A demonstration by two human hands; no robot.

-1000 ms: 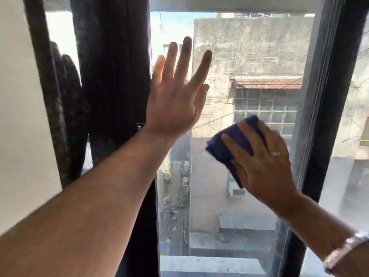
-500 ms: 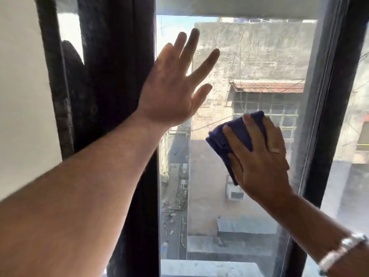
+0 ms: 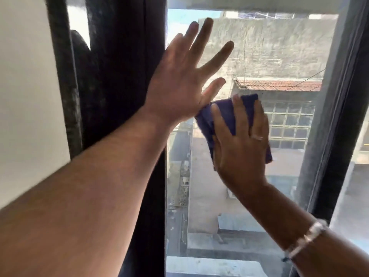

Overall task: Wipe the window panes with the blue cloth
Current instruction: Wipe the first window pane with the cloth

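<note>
Item: blue cloth (image 3: 225,114). Folded pad, dark blue, pressed flat against the centre window pane (image 3: 249,196) at about mid-height. Long axis runs on a diagonal, from upper left down to lower right. Upper and left edges show; the rest lies under the palm.

Item: right hand (image 3: 239,144). Spread flat over the blue cloth, fingers (image 3: 219,124) slightly apart and pointing up, pinning the cloth to the glass by pressure, not by a closed grip. A ring on one finger; a metal wristband (image 3: 305,238) on the wrist.

Item: left hand (image 3: 179,90). Open, fingers splayed and empty, up and to the left of the blue cloth, straddling the edge of the dark frame post (image 3: 123,76). Its thumb-side heel is touching or just beside the cloth's upper-left corner; which cannot be told.

Relation for the coming move: the cloth is directly under the right fingers, so the right hand is the working hand. Unwiped glass seems to lie below and to the right of the cloth, towards the right frame bar (image 3: 339,116); leftward travel is blocked by the left hand.

Writing, brands, labels: none legible.
</note>
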